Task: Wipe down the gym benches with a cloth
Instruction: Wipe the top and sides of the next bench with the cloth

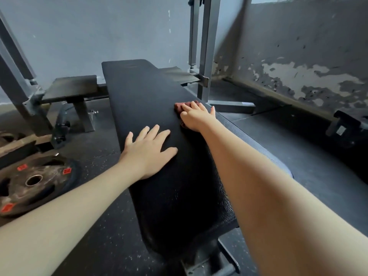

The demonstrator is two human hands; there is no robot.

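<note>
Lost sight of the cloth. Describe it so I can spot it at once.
Start at the long black bench pad down the middle. Near its right edge, about halfway along, the right hand presses flat on the cloth. It is the only reddish thing on the black pad.

One cam only: head-worn, wide-angle. Looks fwd & down along bench (143,100) from its near end, close above it. Wall (119,26) closes far side; floor (99,226) shows both sides.
</note>
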